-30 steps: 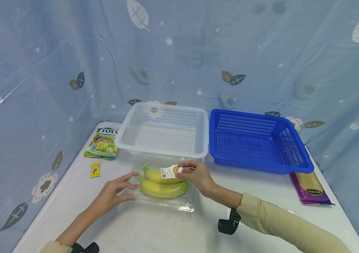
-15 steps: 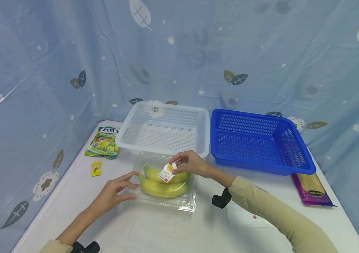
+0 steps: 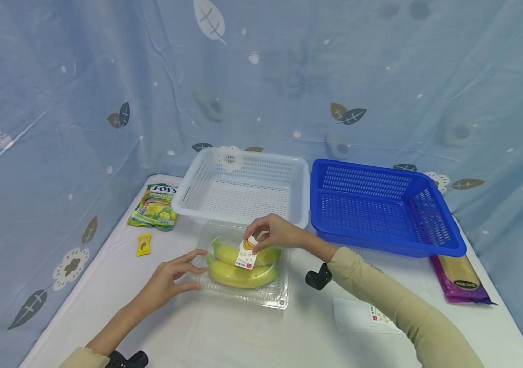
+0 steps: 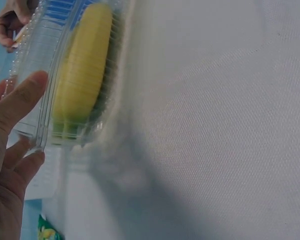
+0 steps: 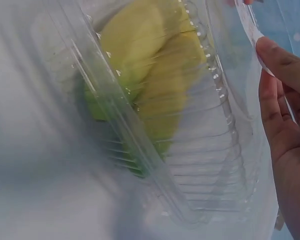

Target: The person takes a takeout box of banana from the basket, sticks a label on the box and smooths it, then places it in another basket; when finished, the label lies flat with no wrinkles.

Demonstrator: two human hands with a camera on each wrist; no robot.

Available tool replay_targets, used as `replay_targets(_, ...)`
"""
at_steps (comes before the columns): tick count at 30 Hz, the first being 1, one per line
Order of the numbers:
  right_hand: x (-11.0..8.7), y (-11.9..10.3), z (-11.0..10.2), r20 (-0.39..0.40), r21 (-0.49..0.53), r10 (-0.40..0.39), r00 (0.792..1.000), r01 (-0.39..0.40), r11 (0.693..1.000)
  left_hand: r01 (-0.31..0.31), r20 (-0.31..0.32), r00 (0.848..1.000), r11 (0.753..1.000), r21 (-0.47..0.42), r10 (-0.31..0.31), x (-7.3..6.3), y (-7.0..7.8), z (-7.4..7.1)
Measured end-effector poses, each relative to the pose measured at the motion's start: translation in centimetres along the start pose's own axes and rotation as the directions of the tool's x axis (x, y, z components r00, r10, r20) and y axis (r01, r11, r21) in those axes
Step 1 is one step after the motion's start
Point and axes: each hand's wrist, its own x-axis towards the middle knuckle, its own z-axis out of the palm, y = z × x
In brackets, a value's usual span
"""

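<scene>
A clear plastic clamshell box [image 3: 261, 296] with yellow bananas [image 3: 243, 276] inside sits on the white table, its lid closed over them. My left hand [image 3: 169, 278] holds the box by its left side, thumb toward the front and fingers spread along the edge. Above the lid, my right hand [image 3: 277, 235] pinches a white sticker [image 3: 246, 258] printed with a banana picture and lettering. The sticker hangs from thumb and fingers, overlapping the bananas in the head view. In the right wrist view, the sticker [image 5: 250, 30] shows edge-on beside the lid.
Behind the box stand a white basket [image 3: 243, 202] and a blue basket [image 3: 362, 214]. A Fox's candy bag [image 3: 154, 207] and a small yellow packet [image 3: 143, 244] lie left. A purple package [image 3: 461, 281] lies right, and a sticker sheet [image 3: 353, 314] nearer the front.
My right hand has moved left over the box, and the sticker has turned from lying sideways to hanging more upright. The sticker sheet has come into fuller view. My left hand stays at the box's side.
</scene>
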Motion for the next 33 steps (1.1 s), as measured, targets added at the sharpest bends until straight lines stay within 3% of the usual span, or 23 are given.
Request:
replay_targets(6, 0.3, 0.0, 0.2, -0.001, -0.054, -0.034, 0.999, 0.033, 0.998, -0.001, 0.006, 1.0, 1.0, -0.004, 0.001, 0.0, 0.1, 0.1)
replay_targets(12, 0.3, 0.0, 0.5, 0.032, -0.178, -0.075, 0.997, 0.08, 0.981, -0.003, 0.001, 1.0, 1.0, 0.005, 0.003, 0.0, 0.2, 0.1)
replay_targets(16, 0.1, -0.4, 0.7, 0.028, -0.299, -0.102, 0.994, 0.106, 0.948, 0.001, 0.001, 1.0, 1.0, 0.006, -0.001, 0.1, 0.2, 0.1)
replay_targets(20, -0.2, -0.8, 1.3, -0.071, -0.413, -0.155, 0.985, 0.112, 0.904, -0.003, -0.001, 1.0, 1.0, 0.007, 0.003, 0.1, 0.1, 0.1)
replay_targets(22, -0.4, -0.8, 1.7, -0.143, -0.362, -0.158, 0.977, 0.097, 0.927, -0.01, -0.005, 1.0, 1.0, 0.004, 0.01, 0.0, 0.0, 0.1)
replay_targets(24, -0.6, -0.7, 2.2, -0.183, -0.204, -0.134, 0.974, 0.095, 0.974, -0.017, -0.009, 1.0, 1.0, 0.001, 0.017, 0.0, 0.0, 0.1)
replay_targets(26, -0.7, -0.6, 2.6, -0.197, -0.023, -0.083, 0.977, 0.08, 0.996, -0.02, -0.012, 1.0, 1.0, -0.003, 0.02, -0.1, -0.1, 0.0)
replay_targets(29, -1.0, -0.4, 3.0, -0.198, 0.152, 0.009, 0.98, 0.021, 0.988, -0.017, -0.01, 1.0, 1.0, -0.006, 0.017, -0.1, 0.0, 0.0)
replay_targets(33, -1.3, -0.3, 3.3, -0.238, 0.178, 0.077, 0.968, -0.035, 0.983, -0.001, -0.002, 1.0, 1.0, -0.007, 0.001, 0.0, 0.1, 0.0)
